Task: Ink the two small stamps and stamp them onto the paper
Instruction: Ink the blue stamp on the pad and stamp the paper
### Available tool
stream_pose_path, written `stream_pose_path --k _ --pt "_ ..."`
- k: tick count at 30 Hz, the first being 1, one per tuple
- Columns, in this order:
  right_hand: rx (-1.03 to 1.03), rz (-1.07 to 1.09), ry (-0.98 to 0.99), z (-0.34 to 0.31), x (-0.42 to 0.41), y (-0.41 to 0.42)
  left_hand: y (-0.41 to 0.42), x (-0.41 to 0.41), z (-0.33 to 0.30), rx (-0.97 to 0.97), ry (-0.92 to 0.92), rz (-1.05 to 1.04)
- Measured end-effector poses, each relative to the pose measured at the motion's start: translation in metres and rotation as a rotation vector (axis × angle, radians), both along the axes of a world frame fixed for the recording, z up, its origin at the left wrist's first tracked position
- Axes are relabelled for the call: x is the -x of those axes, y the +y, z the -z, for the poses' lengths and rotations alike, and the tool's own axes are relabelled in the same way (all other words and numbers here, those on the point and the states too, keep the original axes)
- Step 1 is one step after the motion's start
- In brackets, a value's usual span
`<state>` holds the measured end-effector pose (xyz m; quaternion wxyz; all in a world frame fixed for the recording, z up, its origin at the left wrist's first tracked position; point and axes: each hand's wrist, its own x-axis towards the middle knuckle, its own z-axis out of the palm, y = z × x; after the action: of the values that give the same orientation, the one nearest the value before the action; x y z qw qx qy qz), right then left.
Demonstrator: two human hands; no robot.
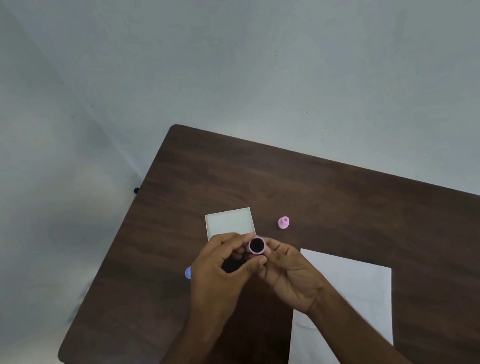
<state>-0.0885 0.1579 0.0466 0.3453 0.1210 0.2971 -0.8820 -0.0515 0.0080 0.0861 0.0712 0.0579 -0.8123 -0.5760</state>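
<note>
Both hands meet above the dark wooden table (358, 196). A small pink ring-shaped piece with a dark inky centre (256, 245) is pinched between the fingertips of my left hand (226, 267) and my right hand (291, 270); I cannot tell which hand bears it. A pink stamp (283, 223) stands alone on the table, beyond my right hand. A blue piece (188, 272) peeks out at the left of my left hand, mostly hidden. The white paper (358, 288) lies under my right forearm.
A small white box or pad (229, 222) lies just beyond my hands, its near edge hidden by them. The table's left corner and far edge border pale walls. Dark floor shows at the bottom left and right.
</note>
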Motion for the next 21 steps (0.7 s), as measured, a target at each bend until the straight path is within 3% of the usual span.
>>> stream_pose_path --k 21 --pt "0.060 -0.037 -0.016 0.0006 0.0006 -0.0084 -0.0083 0.0036 -0.0051 0.051 0.007 0.006"
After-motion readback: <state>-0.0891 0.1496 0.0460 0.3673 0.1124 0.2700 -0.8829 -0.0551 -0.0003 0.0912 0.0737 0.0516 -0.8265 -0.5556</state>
